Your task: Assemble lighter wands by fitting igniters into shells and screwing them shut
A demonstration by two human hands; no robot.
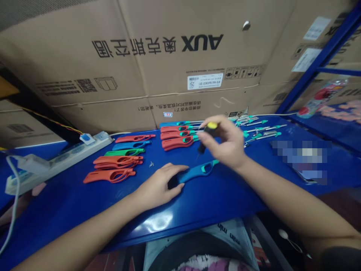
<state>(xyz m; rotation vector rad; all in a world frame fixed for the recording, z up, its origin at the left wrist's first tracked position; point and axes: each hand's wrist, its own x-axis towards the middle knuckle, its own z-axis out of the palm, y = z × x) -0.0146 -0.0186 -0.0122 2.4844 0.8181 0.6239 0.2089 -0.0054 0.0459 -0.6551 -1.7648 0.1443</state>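
Observation:
My left hand (163, 185) is closed round the butt end of a blue gas lighter (196, 172) with a green trigger, lying on the blue table (158, 218). In my right hand (229, 145) is a short screwdriver (208, 136) with a yellow and black handle, its thin shaft pointing down above the lighter. Several small screws (151, 164) lie left of the lighter. Behind it are red lighters (176, 143) and a blue one with metal rods and green triggers. My right hand hides part of these rods.
Several handle shells, such as an orange shell (109, 175), lie at the left. Metal rods with green parts (262, 134) lie at the back right. A power strip (62, 160), a cardboard wall (169, 82) and a plastic bottle (321, 98) border the table. A blurred-out item (304, 162) lies at the right.

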